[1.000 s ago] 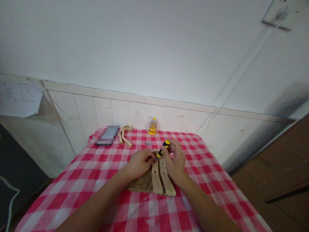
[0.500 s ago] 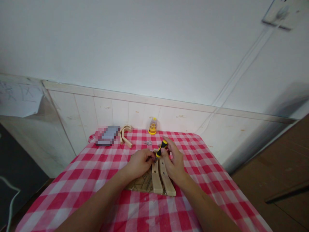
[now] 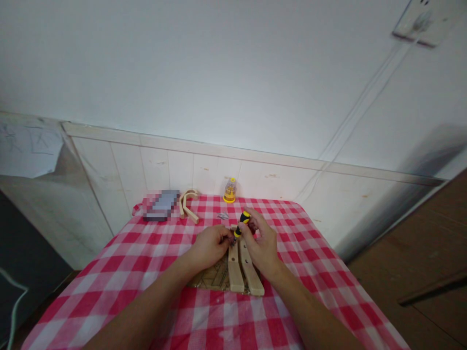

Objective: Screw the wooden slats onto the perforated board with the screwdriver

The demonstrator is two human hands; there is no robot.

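A black-and-yellow screwdriver (image 3: pixel 241 224) is gripped by the fingers of my right hand (image 3: pixel 262 240), its shaft slanting down to the left wooden piece. That curved wooden piece (image 3: pixel 236 277) lies beside a second curved wooden piece (image 3: pixel 254 278), both with dark holes along them. My left hand (image 3: pixel 212 245) is closed beside the screwdriver's tip, thumb and fingers pinched at the left piece's edge. What those fingers hold, if anything, is too small to make out. Under the wood is a brown patterned board (image 3: pixel 209 278), partly covered by my left forearm.
Toward the back of the checked tablecloth (image 3: pixel 127 262) stands a yellow-capped clear container (image 3: pixel 230 191). Small metal pieces (image 3: pixel 223 216) lie in front of it. More bent wooden parts (image 3: pixel 188 206) and a blurred-out flat object (image 3: pixel 162 205) are at the back left, near the wall.
The screwdriver's handle has turned slightly in my right hand, while its tip stays at the wood. My left hand keeps its place. The whole view has shifted very slightly.
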